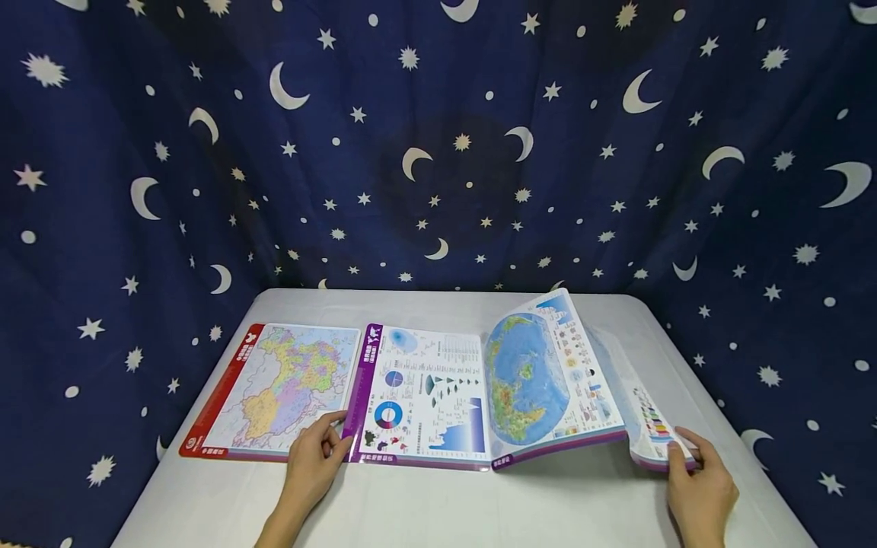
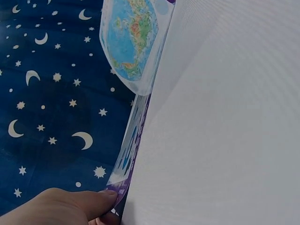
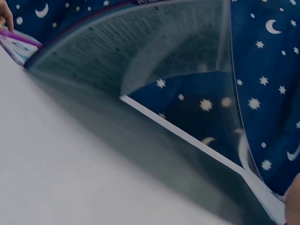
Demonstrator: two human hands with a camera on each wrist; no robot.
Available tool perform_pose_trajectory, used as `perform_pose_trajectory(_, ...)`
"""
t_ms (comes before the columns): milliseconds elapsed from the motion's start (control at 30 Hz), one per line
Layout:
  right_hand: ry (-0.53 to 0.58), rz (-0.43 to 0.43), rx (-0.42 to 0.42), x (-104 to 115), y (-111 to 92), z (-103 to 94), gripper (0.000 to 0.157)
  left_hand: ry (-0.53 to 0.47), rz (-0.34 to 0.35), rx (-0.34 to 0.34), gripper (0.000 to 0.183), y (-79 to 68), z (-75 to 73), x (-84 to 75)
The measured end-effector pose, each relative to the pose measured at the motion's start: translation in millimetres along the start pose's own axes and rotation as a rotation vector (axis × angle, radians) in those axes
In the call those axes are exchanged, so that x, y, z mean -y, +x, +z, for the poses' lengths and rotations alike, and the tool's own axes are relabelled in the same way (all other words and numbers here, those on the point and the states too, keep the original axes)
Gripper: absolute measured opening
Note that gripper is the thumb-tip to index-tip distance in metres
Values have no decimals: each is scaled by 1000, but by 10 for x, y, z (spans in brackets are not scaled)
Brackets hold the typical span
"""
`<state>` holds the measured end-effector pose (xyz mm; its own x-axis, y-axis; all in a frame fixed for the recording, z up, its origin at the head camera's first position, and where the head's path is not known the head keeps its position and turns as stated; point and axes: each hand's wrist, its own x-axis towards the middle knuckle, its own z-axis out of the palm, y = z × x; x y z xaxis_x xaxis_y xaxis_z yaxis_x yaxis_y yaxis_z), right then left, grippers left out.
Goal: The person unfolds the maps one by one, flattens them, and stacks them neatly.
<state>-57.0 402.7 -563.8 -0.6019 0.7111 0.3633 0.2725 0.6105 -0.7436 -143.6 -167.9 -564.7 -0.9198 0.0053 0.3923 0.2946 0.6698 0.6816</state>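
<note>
A fold-out world map chart (image 1: 455, 396) with a purple border spreads across the table. My left hand (image 1: 311, 464) pinches its lower left corner, thumb on top, as the left wrist view also shows. The panel with diagrams at left lies flat, while the panel with the blue world map (image 1: 527, 380) slants up off the table. At the far right end, my right hand (image 1: 702, 487) pinches the near corner between thumb and fingers. In the right wrist view, clear plastic (image 3: 187, 89) arches above the table, with the right hand partly out of frame.
A second map (image 1: 294, 388), with a red border, lies flat at the left, beside the purple chart's edge. White cloth covers the table (image 1: 548, 510). A dark blue curtain (image 1: 466, 190) with moons and stars hangs behind and along both sides.
</note>
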Motion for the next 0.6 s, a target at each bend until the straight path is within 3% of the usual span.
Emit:
perform_pose_trajectory(233,-75,20,30,-172,156,-125,33,3,30,-21,43,0,5,8)
perform_pose_trajectory(467,-82,2,8,-322,261,-199,31,-11,-4,3,44,-3,-13,-2)
perform_pose_trajectory(600,-105,37,7,-362,309,-236,34,-20,-36,7,43,-8,-24,-13)
